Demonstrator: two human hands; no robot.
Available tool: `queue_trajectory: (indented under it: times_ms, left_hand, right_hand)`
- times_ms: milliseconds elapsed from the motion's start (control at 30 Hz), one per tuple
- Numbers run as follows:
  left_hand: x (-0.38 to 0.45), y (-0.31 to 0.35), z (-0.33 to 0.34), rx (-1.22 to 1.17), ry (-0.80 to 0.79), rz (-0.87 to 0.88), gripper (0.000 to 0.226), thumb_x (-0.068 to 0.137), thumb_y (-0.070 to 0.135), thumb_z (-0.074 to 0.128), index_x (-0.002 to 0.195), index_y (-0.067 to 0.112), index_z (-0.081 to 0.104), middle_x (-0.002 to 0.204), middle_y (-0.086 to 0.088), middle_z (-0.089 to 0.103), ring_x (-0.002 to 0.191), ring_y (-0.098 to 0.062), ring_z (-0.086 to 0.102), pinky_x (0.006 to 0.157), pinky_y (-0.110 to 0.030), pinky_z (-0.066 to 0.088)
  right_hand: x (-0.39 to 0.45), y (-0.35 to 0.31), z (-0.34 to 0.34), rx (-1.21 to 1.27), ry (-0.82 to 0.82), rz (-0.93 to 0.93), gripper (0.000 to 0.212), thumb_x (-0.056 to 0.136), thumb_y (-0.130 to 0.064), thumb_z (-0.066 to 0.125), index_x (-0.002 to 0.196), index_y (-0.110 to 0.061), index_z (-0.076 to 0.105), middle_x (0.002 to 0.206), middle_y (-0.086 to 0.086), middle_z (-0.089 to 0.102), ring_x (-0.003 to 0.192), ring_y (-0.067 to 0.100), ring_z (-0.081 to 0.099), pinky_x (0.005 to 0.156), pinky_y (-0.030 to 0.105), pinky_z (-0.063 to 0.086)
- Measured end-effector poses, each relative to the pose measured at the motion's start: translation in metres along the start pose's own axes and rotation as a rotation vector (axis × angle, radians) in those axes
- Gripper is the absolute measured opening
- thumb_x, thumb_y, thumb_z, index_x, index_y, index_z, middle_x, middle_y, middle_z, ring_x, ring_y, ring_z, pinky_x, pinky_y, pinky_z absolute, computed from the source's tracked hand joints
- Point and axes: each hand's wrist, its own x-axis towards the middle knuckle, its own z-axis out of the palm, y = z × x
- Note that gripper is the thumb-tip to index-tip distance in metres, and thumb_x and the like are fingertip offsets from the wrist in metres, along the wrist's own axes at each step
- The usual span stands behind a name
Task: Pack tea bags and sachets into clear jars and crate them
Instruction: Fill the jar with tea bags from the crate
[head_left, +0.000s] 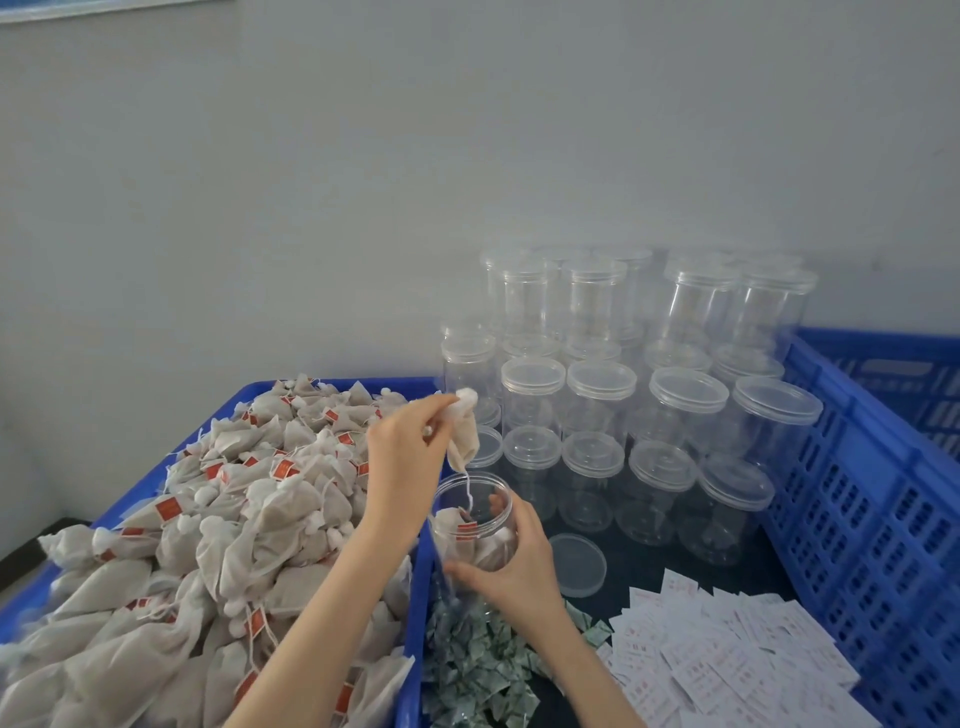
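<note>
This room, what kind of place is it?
Probably a small packing workshop: a bin heaped with tea bags, stacked lidded jars, and a blue crate.

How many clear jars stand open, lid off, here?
1: the open clear plastic jar, held by the right hand under the tea bag pinched by the left hand. Stacked jars behind appear lidded.

Plain pale grey wall (311, 182) fills the field above and beyond the left hand (402, 457), a blue-edged strip (78, 8) crosses its top corner far up-left of that hand, and dark tabletop (636, 569) shows just right of the right hand (519, 566).
</note>
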Motion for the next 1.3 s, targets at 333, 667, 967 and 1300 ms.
queue_trajectory:
  times_ms: [333,667,967,1300]
  left_hand:
    - [0.009,-0.004,0.024,0.368,-1.289,0.111,0.016,0.088,0.012,0.055,0.085,0.017,0.07,0.075,0.003,0.061,0.066,-0.012,0.047,0.059,-0.022,0.041]
    - [0.026,-0.024,0.008,-0.017,-1.287,-0.111,0.022,0.093,0.027,0.055,0.109,0.035,0.068,0.101,0.018,0.068,0.093,0.001,0.062,0.084,-0.016,0.05]
    - [0.006,-0.092,0.043,0.592,-0.92,-0.367,0.025,0.09,0.014,0.058,0.114,0.019,0.058,0.108,-0.004,0.063,0.092,-0.02,0.063,0.084,-0.036,0.055]
    - [-0.01,-0.112,0.061,0.834,-0.801,-0.163,0.015,0.095,0.02,0.052,0.104,0.019,0.063,0.109,-0.001,0.062,0.104,-0.018,0.056,0.094,-0.032,0.044]
  right_hand:
    - [0.004,-0.002,-0.002,-0.052,0.035,-0.069,0.088,0.053,-0.049,0.081,0.132,-0.039,0.043,0.125,-0.015,0.051,0.115,-0.008,0.051,0.088,0.006,0.042]
    - [0.004,0.001,-0.004,-0.053,0.052,-0.085,0.082,0.056,-0.047,0.084,0.126,-0.049,0.042,0.124,-0.02,0.05,0.115,-0.011,0.049,0.082,0.001,0.04]
    - [0.004,0.009,-0.007,-0.012,0.069,0.003,0.09,0.052,-0.042,0.085,0.133,-0.034,0.047,0.125,-0.02,0.049,0.117,-0.009,0.048,0.087,0.003,0.04]
    - [0.002,0.015,-0.014,-0.06,0.073,0.033,0.094,0.05,-0.046,0.083,0.136,-0.03,0.047,0.126,-0.018,0.05,0.118,-0.002,0.051,0.095,0.015,0.045]
